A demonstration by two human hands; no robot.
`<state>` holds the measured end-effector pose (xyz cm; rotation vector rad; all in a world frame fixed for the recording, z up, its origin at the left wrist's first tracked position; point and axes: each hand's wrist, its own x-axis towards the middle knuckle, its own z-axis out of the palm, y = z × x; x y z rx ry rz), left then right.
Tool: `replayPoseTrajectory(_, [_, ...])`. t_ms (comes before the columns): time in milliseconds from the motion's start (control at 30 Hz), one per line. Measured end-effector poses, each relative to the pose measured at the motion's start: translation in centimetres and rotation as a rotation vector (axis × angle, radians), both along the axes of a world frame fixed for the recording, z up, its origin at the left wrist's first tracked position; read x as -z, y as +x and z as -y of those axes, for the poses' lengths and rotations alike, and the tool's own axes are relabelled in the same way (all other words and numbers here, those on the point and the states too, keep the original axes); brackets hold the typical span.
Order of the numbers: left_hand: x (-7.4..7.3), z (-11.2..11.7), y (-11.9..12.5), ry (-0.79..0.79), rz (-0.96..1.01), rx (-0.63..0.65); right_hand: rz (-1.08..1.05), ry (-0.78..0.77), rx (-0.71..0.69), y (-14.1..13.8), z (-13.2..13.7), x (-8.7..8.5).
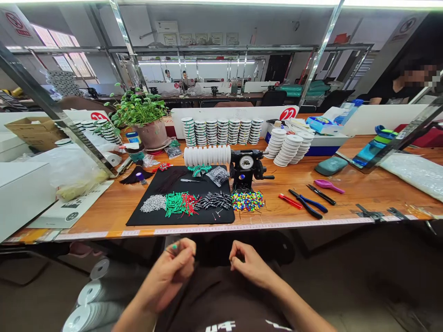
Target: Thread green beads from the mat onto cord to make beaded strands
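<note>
In front of the table edge, over my lap, my left hand [173,272] is closed, with a small green piece [174,246] showing at its fingers. My right hand [249,263] is pinched a short way to the right; anything between its fingertips is too small to make out. Beyond the hands lies a black mat [145,219]. Small silver-grey pieces [153,203], green tubes [175,203], red tubes [189,203] and black pieces [215,200] are heaped along it. Multicoloured beads [248,201] lie at its right side.
A hand-cranked winder [246,168] carries a row of white spools [207,156]. To its right are pliers [308,203], a red pen-like tool [290,201] and a pink-handled tool [328,186]. Stacked spools [223,132] and a potted plant [150,133] stand behind. Another person sits far right.
</note>
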<state>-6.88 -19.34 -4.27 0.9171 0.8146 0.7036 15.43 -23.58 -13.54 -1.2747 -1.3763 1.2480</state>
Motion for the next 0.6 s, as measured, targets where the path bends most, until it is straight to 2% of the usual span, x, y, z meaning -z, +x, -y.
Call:
replayPoseTrajectory(100, [-1.4, -1.2, -1.0, 0.119, -0.071, -0.031, -0.048, -0.031, -0.11, 1.0, 0.2, -0.2])
replayPoseTrajectory(200, [-1.2, -1.6, -0.7, 0.296, -0.28, 0.012, -0.259, -0.087, -0.298, 0.8, 1.0, -1.3])
replayPoseTrajectory(267, [-0.8, -1.6, -0.2, 0.365, -0.405, 0.087, -0.467, -0.147, -0.355, 0.3, 1.5, -1.7])
replayPoseTrajectory(333, [-0.7, -1.9, 0.1, 0.402, -0.482, 0.171, -0.575, -0.17, -0.295, -0.1, 1.8, -1.6])
replayPoseTrajectory(400, [-1.1, -2.8, 0.1, 0.46, -0.533, 0.209, -0.571, -0.16, -0.185, -0.3, 1.9, -1.2])
replayPoseTrajectory(500, [-2.5, -5.7, 0.1, 0.677, -0.655, 0.098, -0.52, -0.154, -0.051, -0.1, 1.9, -0.5])
replayPoseTrajectory(600, [-3.6, -10.1, 0.6, 0.921, -0.823, -0.052, -0.506, -0.154, 0.055, 0.4, 2.2, -0.4])
